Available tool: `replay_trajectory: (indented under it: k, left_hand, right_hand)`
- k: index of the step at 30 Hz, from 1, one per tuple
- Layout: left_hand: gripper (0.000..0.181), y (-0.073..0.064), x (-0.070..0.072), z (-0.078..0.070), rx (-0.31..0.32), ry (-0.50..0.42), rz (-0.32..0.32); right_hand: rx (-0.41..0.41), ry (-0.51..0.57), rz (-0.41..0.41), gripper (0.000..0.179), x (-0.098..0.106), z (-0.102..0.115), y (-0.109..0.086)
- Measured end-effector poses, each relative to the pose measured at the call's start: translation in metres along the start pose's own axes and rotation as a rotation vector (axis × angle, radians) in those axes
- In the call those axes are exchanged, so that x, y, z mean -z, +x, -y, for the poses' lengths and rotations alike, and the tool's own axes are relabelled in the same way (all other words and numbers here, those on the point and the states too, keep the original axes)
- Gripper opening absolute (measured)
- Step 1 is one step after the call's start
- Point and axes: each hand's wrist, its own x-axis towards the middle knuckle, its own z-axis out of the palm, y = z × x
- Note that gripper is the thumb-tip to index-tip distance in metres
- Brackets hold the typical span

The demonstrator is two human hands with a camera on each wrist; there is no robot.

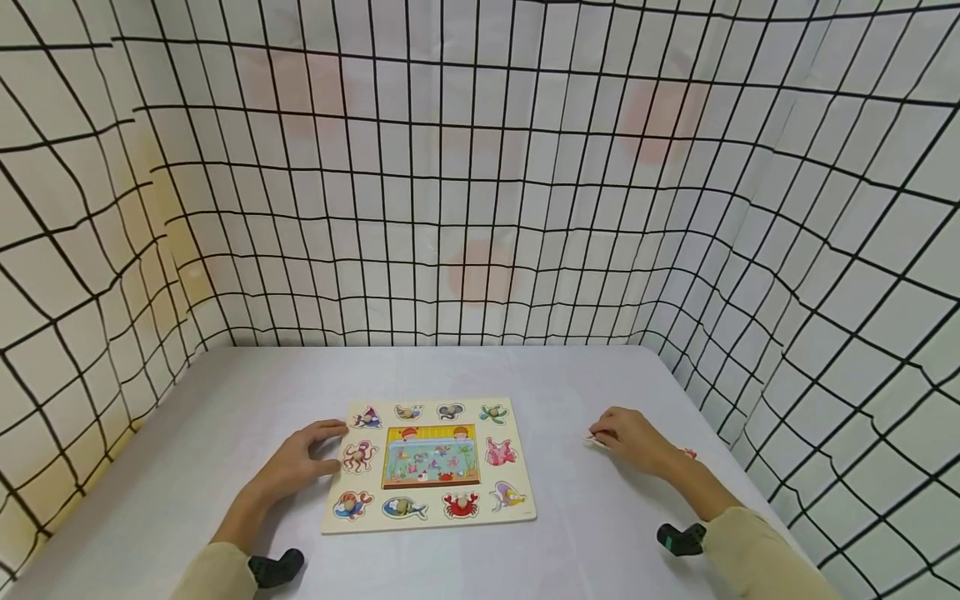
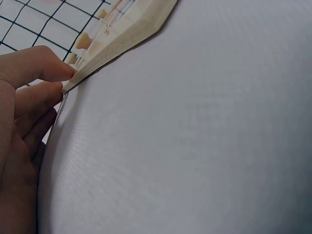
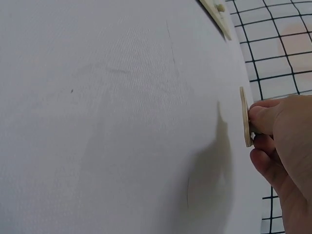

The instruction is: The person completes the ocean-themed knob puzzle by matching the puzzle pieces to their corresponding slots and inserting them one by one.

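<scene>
A wooden peg puzzle board point(image 1: 429, 528) with sea-animal pictures round a central aquarium scene lies flat on the white table. Fingertips of my left hand point(image 1: 296, 460) touch the board's left edge, the thumb lower down and the fingers near the top corner; in the left wrist view the thumb point(image 2: 57, 71) presses that edge. To the right of the board, my right hand point(image 1: 633, 440) pinches a thin wooden puzzle piece point(image 3: 245, 117) by its back side, held above the table with its shadow below. The picture on this piece is hidden.
Partly behind the right wrist lies a small pink-red piece point(image 1: 689, 453). Several knobbed pieces, such as a red crab point(image 1: 461, 504) and a blue fish point(image 1: 405, 507), sit in the board. Black netting point(image 1: 465, 225) over white walls encloses the table's back and sides.
</scene>
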Motion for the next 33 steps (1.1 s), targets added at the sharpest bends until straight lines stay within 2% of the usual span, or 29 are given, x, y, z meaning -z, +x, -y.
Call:
replay_trajectory:
  k: [9,27,33]
  left_hand:
    - [0.062,-0.001,0.0,0.0,0.0,-0.007,0.008]
    - [0.061,-0.001,0.001,0.0,-0.009,0.01,0.009]
    - [0.061,0.0,0.001,0.001,-0.013,0.01,0.009]
  right_hand:
    - [-0.014,0.004,0.057,0.01,0.0,0.013,0.008]
    - [0.008,-0.023,0.082,0.012,-0.006,0.031,0.016]
    - [0.049,-0.03,0.083,0.012,-0.008,0.038,0.019]
